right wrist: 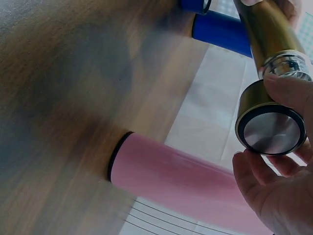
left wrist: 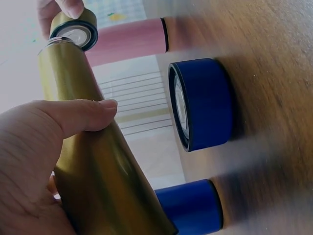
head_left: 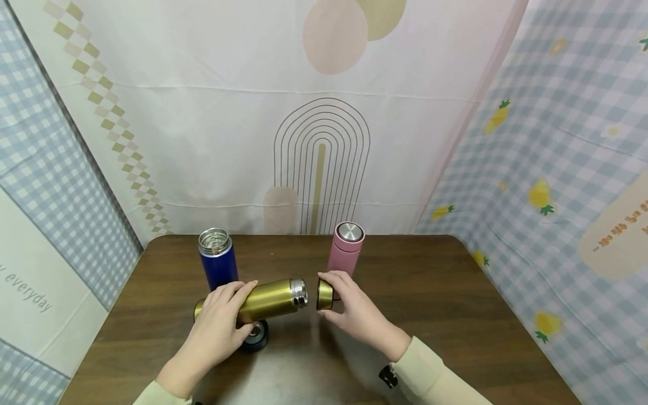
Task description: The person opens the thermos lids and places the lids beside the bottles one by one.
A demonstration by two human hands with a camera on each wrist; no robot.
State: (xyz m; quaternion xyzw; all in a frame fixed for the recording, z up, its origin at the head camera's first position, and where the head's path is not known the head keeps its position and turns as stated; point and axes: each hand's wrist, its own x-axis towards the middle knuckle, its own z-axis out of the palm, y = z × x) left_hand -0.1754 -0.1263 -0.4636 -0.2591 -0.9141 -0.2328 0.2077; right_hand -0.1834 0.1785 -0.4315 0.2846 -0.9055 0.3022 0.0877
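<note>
My left hand (head_left: 219,319) grips a gold thermos bottle (head_left: 270,300), tipped on its side above the table with its bare steel neck pointing right. In my right hand (head_left: 357,310) is the bottle's gold lid (head_left: 325,294), pinched between thumb and fingers, a short gap from the neck in the head view. The lid's flat steel top (right wrist: 272,132) shows in the right wrist view. Below the gold bottle a blue lid (left wrist: 203,104) lies on the table. Behind my left hand stands a blue thermos (head_left: 219,264) with no lid on.
A pink thermos (head_left: 346,250), lid on, stands at the back behind my right hand. The brown wooden table (head_left: 430,281) meets a printed cloth backdrop (head_left: 228,140), with checked cloth (head_left: 531,129) along the right side.
</note>
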